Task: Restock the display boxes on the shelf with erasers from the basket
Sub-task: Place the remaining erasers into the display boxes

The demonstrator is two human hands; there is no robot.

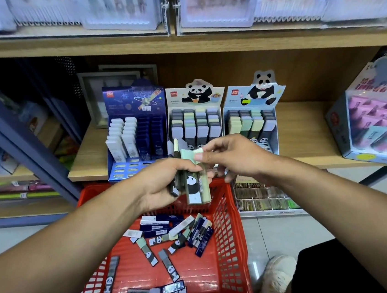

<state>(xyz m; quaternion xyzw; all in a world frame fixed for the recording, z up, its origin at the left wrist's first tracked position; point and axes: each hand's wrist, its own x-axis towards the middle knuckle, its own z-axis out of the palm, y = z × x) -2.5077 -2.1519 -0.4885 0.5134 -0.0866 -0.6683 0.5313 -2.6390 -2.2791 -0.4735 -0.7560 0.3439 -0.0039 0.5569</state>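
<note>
My left hand [160, 185] grips a bunch of panda erasers [196, 190] upright above the red basket [230, 238]. My right hand [234, 156] pinches the top of one green eraser [188, 154] in that bunch between thumb and forefinger. Several more erasers [173, 234], dark blue, white and panda-printed, lie loose on the basket floor. On the wooden shelf [306, 139] behind my hands stand three display boxes: a blue space-themed box [133, 109], a middle panda box [196, 112] and a right panda box [253, 111], all holding rows of erasers.
A large pale-blue box [373, 113] of purple items sits at the shelf's right end. Spiral notebooks [215, 0] fill the shelf above. A low tray of green stock [265, 198] stands on the floor right of the basket. My shoe [275, 278] is beside the basket.
</note>
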